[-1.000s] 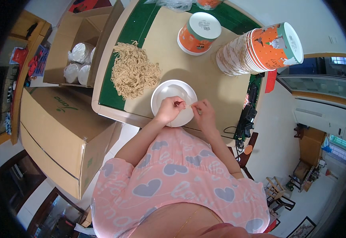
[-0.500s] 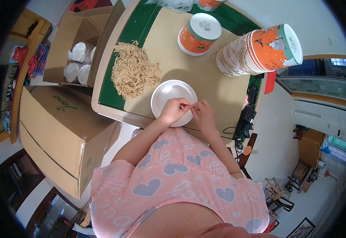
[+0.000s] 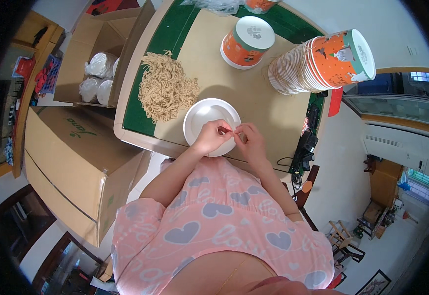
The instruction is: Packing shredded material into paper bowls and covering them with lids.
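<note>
A white-lined paper bucket sits at the near edge of the table, its open mouth facing me. Over its right rim my left hand and my right hand meet fingertip to fingertip. Both hands are closed in a pinch; whatever lies between the fingers is too small to make out. Just left of the bucket is a heap of tangled beige cords. Beyond it, an orange paper bucket with a white base stands upside down. A tall nested stack of orange buckets leans at the right, with cords hanging along it.
Black adapters and cables lie along the table's right edge. An open carton with white wrapped stacks stands left of the table, above a large closed carton. Clear plastic wrapping and another orange bucket are at the far edge.
The bucket at the near edge has shifted slightly left and turned a little. My hands stay pinched together, with the left fingers lifted a bit.
</note>
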